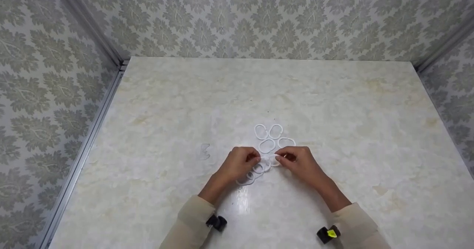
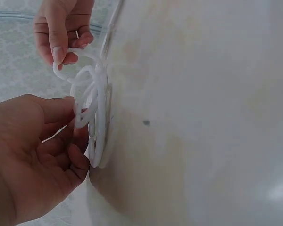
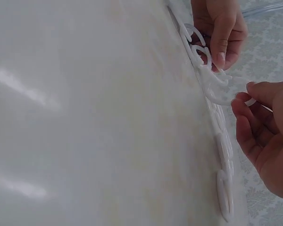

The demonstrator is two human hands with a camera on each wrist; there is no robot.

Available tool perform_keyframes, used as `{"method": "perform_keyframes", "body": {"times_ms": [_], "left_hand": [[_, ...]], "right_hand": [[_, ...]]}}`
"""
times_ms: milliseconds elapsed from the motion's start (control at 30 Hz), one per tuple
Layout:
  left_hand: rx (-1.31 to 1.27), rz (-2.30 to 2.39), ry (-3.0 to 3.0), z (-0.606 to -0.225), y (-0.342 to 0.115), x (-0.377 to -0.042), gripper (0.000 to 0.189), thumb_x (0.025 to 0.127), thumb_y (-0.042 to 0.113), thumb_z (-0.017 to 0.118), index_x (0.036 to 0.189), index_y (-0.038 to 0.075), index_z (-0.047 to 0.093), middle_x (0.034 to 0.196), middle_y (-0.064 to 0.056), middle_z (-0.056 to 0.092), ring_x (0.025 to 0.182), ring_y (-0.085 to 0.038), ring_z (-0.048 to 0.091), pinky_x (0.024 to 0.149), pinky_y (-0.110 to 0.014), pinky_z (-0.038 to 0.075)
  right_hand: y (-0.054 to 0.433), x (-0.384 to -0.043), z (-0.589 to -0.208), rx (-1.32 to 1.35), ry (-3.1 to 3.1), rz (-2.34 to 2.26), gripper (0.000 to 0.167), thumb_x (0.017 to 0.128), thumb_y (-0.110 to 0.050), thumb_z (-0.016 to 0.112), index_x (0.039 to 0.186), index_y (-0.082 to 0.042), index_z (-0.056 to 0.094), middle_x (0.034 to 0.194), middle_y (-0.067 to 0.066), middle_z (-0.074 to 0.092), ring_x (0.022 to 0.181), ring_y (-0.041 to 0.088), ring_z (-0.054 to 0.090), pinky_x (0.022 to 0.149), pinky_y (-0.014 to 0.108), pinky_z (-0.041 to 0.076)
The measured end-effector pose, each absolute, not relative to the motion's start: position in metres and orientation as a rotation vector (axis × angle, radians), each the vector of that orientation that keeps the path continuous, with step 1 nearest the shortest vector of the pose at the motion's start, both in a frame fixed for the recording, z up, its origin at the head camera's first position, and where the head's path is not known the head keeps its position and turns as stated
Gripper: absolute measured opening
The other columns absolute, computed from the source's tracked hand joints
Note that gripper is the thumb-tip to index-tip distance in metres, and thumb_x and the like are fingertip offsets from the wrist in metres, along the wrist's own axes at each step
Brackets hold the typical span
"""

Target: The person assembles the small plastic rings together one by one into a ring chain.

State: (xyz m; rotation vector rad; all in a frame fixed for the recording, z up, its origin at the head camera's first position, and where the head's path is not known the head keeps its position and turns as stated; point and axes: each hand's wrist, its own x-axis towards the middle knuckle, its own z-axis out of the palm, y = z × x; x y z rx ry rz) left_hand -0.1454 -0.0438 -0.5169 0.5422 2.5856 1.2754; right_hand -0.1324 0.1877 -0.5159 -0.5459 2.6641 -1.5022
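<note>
My left hand (image 1: pixel 240 162) pinches the end of a short chain of linked white plastic rings, whose lower rings (image 1: pixel 245 184) trail on the table beneath it. Close by on the right, my right hand (image 1: pixel 300 163) holds another open-ended white ring (image 2: pixel 90 52) between thumb and fingertips. The two hands' rings meet or overlap; whether they are hooked together cannot be made out. Just beyond the hands lie several loose rings, among them an upper left ring (image 1: pixel 255 130) and a ring (image 1: pixel 286 138) near the right knuckles. Fingers hide part of the held rings.
The pale marbled table (image 1: pixel 166 104) extends around the hands. A faint, see-through E-shaped piece or mark (image 1: pixel 204 152) is left of the left hand. Black wrist cameras (image 1: pixel 216 223) sit at both sleeves. Patterned wall panels (image 1: pixel 244 19) border the back and sides.
</note>
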Motion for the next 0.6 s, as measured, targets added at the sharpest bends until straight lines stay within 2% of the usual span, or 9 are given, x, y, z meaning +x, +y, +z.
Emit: {"method": "perform_keyframes", "body": {"times_ms": [100, 200, 400, 600], "left_hand": [[0.529, 1.221, 2.671, -0.515, -0.043, -0.142, 0.013, 0.097, 0.011, 0.065, 0.105, 0.005, 0.074, 0.096, -0.007, 0.072, 0.082, -0.013, 0.060, 0.077, -0.028, 0.053], [0.517, 1.221, 2.733, -0.510, -0.041, -0.138, 0.013, 0.097, 0.011, 0.064, 0.106, 0.007, 0.073, 0.099, -0.006, 0.071, 0.085, -0.016, 0.061, 0.080, -0.030, 0.054], [0.635, 1.287, 2.729, -0.502, -0.031, -0.136, 0.010, 0.095, 0.009, 0.067, 0.101, 0.007, 0.074, 0.095, -0.006, 0.074, 0.075, -0.012, 0.059, 0.070, -0.022, 0.051], [0.709, 1.232, 2.763, -0.502, -0.018, -0.140, 0.015, 0.093, 0.009, 0.071, 0.106, 0.004, 0.076, 0.099, -0.008, 0.076, 0.074, -0.013, 0.062, 0.069, -0.021, 0.051]], "right_hand": [[0.191, -0.134, -0.518, -0.485, 2.623, -1.529, 0.013, 0.092, -0.008, 0.073, 0.102, -0.002, 0.077, 0.084, 0.011, 0.074, 0.069, 0.000, 0.056, 0.065, 0.017, 0.048], [0.193, -0.135, -0.519, -0.443, 2.582, -1.557, 0.016, 0.093, -0.008, 0.073, 0.106, -0.001, 0.076, 0.086, 0.013, 0.073, 0.069, 0.001, 0.056, 0.065, 0.016, 0.047], [0.195, -0.138, -0.519, -0.421, 2.542, -1.589, 0.017, 0.093, -0.010, 0.072, 0.108, -0.001, 0.075, 0.087, 0.016, 0.071, 0.068, 0.002, 0.056, 0.063, 0.017, 0.046], [0.196, -0.138, -0.517, -0.418, 2.531, -1.609, 0.016, 0.094, -0.010, 0.072, 0.107, -0.002, 0.076, 0.087, 0.016, 0.072, 0.068, 0.002, 0.056, 0.064, 0.016, 0.046]]}}
